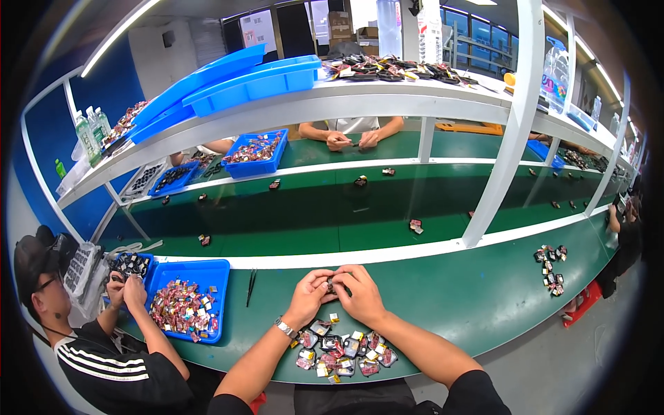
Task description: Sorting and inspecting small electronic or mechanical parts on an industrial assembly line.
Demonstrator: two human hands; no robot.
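Observation:
My left hand (310, 298) and my right hand (361, 296) meet over the green bench, fingers closed together around a small dark electronic part (331, 285). Fingers cover most of that part. Just below, close to my body, lies a loose pile of small black-cased assemblies (344, 353) with red wires and silver-and-yellow pieces. A pair of black tweezers (251, 286) rests on the bench to the left of my hands.
On the left, a blue tray (226, 304) holds many small wired pieces, beside a co-worker (104, 353) handling parts. Beyond a white rail (290, 262) runs a green belt (311, 221) with scattered parts. A white post (508, 124) rises at right; more assemblies (551, 266) lie farther right.

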